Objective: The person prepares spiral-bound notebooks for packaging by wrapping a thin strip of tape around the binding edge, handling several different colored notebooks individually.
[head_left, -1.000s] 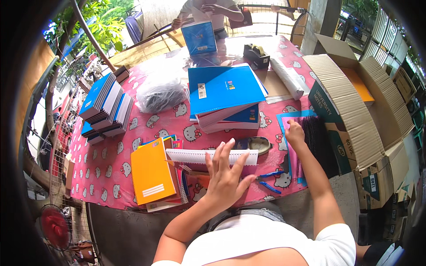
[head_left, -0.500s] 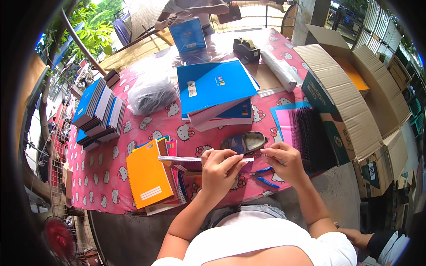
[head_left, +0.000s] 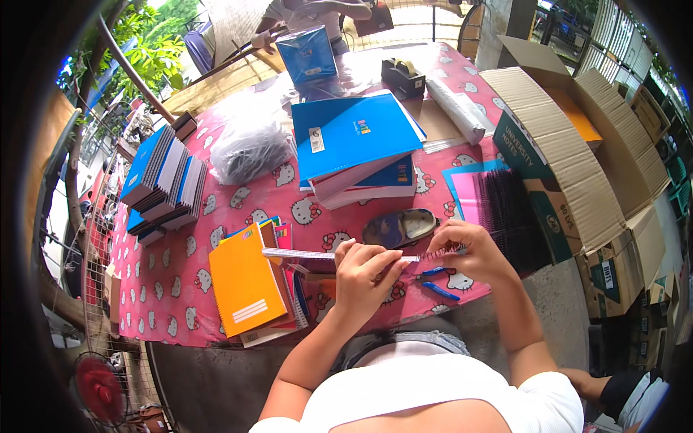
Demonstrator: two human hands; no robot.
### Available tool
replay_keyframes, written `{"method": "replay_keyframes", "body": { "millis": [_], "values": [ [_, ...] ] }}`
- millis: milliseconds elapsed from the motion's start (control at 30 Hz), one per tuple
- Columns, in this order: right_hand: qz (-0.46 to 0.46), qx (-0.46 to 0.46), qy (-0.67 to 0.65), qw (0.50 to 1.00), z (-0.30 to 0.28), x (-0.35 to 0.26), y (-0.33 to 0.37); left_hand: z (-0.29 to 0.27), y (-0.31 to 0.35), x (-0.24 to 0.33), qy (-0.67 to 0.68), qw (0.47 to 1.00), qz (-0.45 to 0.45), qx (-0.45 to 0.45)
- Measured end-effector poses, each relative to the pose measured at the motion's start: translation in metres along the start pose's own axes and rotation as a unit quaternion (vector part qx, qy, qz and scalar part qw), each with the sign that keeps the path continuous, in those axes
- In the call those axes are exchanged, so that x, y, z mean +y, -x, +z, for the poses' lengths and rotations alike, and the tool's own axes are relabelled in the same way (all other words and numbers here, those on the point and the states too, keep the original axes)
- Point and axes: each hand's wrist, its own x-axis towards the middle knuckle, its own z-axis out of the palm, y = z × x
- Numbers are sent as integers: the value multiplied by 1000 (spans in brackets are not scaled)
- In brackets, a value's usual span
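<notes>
My left hand [head_left: 367, 278] is closed on a notebook [head_left: 299, 254], held nearly edge-on with its punched spine along the top. At the right end of that spine, my right hand [head_left: 473, 249] pinches a dark spiral coil [head_left: 436, 254]. The coil stretches from the notebook's end to my right fingers; I cannot tell how far it runs into the holes. Beneath my right hand lie blue-handled pliers [head_left: 440, 291] on the pink patterned tablecloth. Just beyond the notebook sits a small shoe-shaped case [head_left: 401, 228]. Orange spiral notebooks [head_left: 249, 289] are piled to the left of my left hand.
Blue notebooks [head_left: 350, 137] stand stacked at mid-table, more [head_left: 162, 184] at far left. A plastic bag [head_left: 249, 153], a tape dispenser [head_left: 403, 77] and a plastic roll [head_left: 455, 110] lie farther back. Black coils [head_left: 502, 216] and an open carton [head_left: 552, 155] are at right. Another person [head_left: 317, 14] is across the table.
My right hand has shifted to the right, and a longer piece of coil shows between it and the notebook. Across the table, the other person's hand has moved beside the blue wrapped pack.
</notes>
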Motion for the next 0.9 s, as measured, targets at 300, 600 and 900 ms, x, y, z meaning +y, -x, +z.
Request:
{"method": "replay_keyframes", "body": {
  "millis": [300,600,900],
  "values": [
    [142,-20,-46,989,8,-8,3,0,5,0,2,1000,-1,-1],
    [-140,158,259,943,45,-21,7,-5,7,-4,-63,997,-33,-10],
    [-141,143,301,932,54,-13,8,-5,9,-2,-61,997,-37,-14]
  ]
}}
